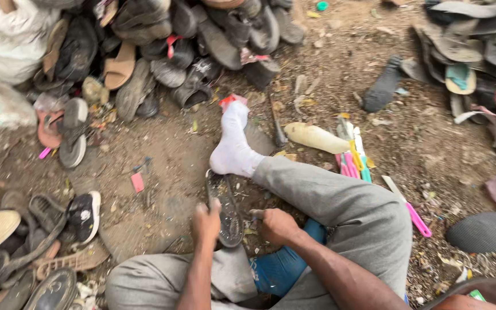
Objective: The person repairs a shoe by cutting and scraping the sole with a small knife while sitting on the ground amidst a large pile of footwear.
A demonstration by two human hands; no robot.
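I sit on bare dirt with my right leg stretched forward in grey trousers and a white sock (233, 146). My left hand (206, 223) grips the edge of a dark worn shoe sole (226, 206), held upright on the ground in front of me. My right hand (276, 225) is closed beside the sole, on its right side; a small tool seems to be pinched in it but is too small to make out. The heel of the white sock rests against the sole's far end.
A heap of old shoes and sandals (162, 40) lies ahead, more at the left (41, 247) and upper right (466, 51). Pink and yellow-handled tools (352, 161), a pink-handled knife (411, 209) and a pale bottle (316, 138) lie right of my leg.
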